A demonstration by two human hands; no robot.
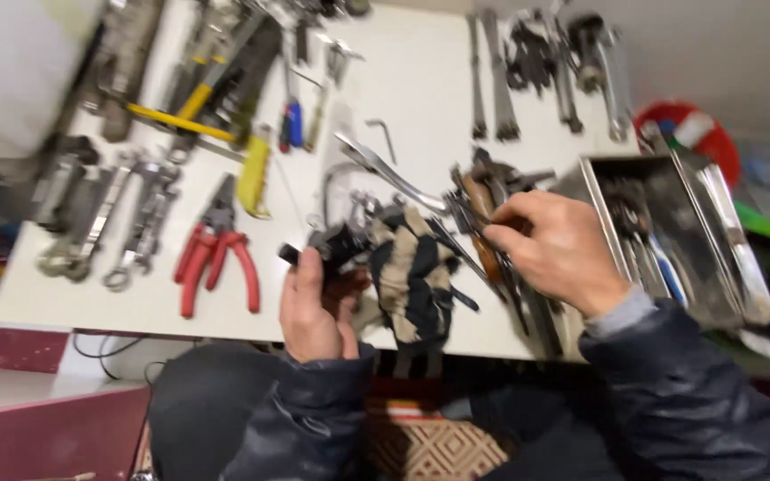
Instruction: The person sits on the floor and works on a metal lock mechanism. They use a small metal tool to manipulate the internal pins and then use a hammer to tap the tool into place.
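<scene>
Head view: the left hand (314, 307) curls its fingers round a small dark tool (336, 242) over the white table (135, 303), while the right hand (559, 249) pinches a brown-handled tool (479, 203) from the pile beside the metal toolbox (715, 240), apparently sorting.

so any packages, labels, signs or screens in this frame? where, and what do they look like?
No signs, screens or readable labels show; the frame is motion-blurred.
Metal toolbox: right edge of the white table, open, grey steel, tools inside.
Red round container: behind the toolbox, red with a white patch; too blurred to say what the patch is.
Left hand holds a small black part; right hand touches tools beside the toolbox.
</scene>
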